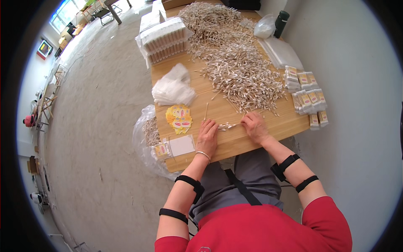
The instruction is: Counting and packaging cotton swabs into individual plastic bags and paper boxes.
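Observation:
At the near edge of the wooden table, my left hand has its fingers closed around one end of a small bunch of cotton swabs. The other ends of the bunch stick out toward my right hand. That hand's fingertips are pinched on a swab by the near side of the big heap of loose cotton swabs. Beyond my left fingertips lies a single swab. Left of that hand are yellow printed cards, a white card and a filled swab pack.
Clear plastic bags lie left on the table, before a stack of wrapped swab bundles. Finished packs pile up at the right edge. Behind them are plastic sheets and a dark green bottle. A plastic sack hangs at left.

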`<state>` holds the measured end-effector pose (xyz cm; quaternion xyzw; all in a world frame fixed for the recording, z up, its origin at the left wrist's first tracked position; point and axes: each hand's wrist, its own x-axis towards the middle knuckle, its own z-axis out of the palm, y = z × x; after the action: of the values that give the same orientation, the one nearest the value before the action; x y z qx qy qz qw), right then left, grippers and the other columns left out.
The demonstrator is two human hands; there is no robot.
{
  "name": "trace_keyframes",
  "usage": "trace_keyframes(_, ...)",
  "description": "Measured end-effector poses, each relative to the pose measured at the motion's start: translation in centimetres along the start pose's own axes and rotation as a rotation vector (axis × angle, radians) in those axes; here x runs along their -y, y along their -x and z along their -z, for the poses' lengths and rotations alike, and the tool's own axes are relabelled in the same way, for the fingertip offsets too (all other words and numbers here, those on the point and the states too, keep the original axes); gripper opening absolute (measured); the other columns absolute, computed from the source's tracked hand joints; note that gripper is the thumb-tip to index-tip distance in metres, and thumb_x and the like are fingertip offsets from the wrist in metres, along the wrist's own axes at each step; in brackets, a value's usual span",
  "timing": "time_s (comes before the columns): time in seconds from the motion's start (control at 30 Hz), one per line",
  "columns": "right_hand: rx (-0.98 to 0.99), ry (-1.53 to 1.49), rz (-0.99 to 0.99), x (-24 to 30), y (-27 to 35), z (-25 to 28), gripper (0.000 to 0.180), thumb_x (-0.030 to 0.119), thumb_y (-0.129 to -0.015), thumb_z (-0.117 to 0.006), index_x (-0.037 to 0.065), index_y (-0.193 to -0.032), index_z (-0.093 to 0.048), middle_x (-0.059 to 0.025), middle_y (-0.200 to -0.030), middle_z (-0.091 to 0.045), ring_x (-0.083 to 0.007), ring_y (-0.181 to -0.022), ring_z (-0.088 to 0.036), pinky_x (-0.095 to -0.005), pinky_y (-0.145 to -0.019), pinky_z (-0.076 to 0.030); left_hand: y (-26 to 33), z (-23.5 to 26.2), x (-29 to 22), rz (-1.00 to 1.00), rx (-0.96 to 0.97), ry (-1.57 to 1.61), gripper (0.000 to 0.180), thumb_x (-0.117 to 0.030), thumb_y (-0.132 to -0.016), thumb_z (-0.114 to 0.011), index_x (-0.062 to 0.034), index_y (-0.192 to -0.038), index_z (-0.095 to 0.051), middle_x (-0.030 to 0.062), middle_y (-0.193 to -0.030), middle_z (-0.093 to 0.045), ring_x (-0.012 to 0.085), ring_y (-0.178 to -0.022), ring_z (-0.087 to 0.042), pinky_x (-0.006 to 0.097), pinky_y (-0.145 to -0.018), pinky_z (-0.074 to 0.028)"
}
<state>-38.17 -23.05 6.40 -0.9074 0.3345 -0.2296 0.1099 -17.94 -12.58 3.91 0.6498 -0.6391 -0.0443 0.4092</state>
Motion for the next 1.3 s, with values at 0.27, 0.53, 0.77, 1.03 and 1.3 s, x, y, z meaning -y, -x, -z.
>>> trace_keyframes(0.27, -0.123, 0.171, -0.178, -1.0, -0.3, 0.2, 0.004, 0.015, -0.077, -0.064, 0.014, -0.08, -0.061, -0.0029, -0.085, -0.054, -0.0233, -0.087, -0.053, -0.0373, -0.075, -0.042, 0.0, 0.0, -0.2, 0.036, -0.053, 0.075, 0.012, -0.005, -0.083, -0.063, -0.0012, -0.094, -0.064, 0.0142, -0.106, -0.063, 0.0327, -0.111, -0.055, 0.045, -0.103, -0.039)
trace_keyframes(0.53, -0.023, 0.103, -0.08, 2.9, -2.8, -2.9, 0.005, 0.015, -0.08, -0.059, 0.011, -0.08, -0.061, -0.0061, -0.086, -0.055, -0.0243, -0.088, -0.054, -0.0363, -0.078, -0.045, 0.0, 0.3, -0.6, 0.038, -0.022, 0.112, 0.013, -0.004, -0.079, -0.067, -0.0036, -0.091, -0.065, 0.0151, -0.109, -0.058, 0.0353, -0.108, -0.054, 0.043, -0.096, -0.044)
trace_keyframes(0.77, 0.001, -0.208, -0.081, 4.8, -3.3, -3.3, 0.005, 0.009, -0.078, -0.062, 0.007, -0.082, -0.063, -0.0079, -0.091, -0.057, -0.0276, -0.089, -0.054, -0.0379, -0.079, -0.045, 0.1, 0.5, -0.4, 0.043, -0.001, 0.04, 0.012, -0.006, -0.078, -0.067, -0.0042, -0.089, -0.063, 0.0157, -0.121, -0.046, 0.0395, -0.12, -0.041, 0.047, -0.104, -0.035)
trace_keyframes(1.03, 0.017, -0.26, -0.008, 1.8, -1.5, -1.1, 0.009, 0.002, -0.074, -0.066, 0.005, -0.08, -0.06, -0.0093, -0.09, -0.055, -0.0293, -0.089, -0.054, -0.0373, -0.077, -0.045, -0.2, 0.3, -0.4, 0.028, -0.008, 0.125, 0.007, -0.004, -0.081, -0.064, -0.0032, -0.088, -0.061, 0.0134, -0.106, -0.06, 0.0338, -0.109, -0.054, 0.045, -0.102, -0.039)
trace_keyframes(1.3, 0.049, -0.158, -0.242, -0.5, -1.0, -0.3, 0.006, 0.006, -0.077, -0.063, 0.006, -0.081, -0.06, -0.0097, -0.087, -0.055, -0.0289, -0.09, -0.056, -0.0373, -0.076, -0.046, -0.3, 0.4, -0.3, 0.026, -0.016, 0.143, 0.008, -0.004, -0.081, -0.064, -0.0025, -0.088, -0.061, 0.0124, -0.1, -0.063, 0.0327, -0.105, -0.057, 0.044, -0.099, -0.042)
